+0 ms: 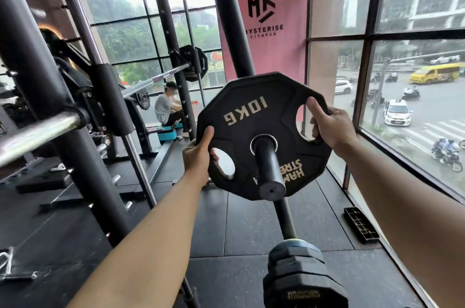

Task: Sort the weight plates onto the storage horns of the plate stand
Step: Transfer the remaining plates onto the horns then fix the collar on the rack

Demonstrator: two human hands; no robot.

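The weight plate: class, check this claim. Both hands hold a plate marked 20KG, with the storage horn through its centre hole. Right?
Wrong weight: the head view shows the weight plate marked 10KG, not 20KG. The left hand and right hand do hold it, with the storage horn through its centre hole.

weight plate [254, 116]: matt black rubber-like coating, pale raised lettering
storage horn [268, 166]: smooth satin black metal
barbell sleeve [37, 131]: glossy chrome steel
floor [251, 227]: matt speckled rubber tiles
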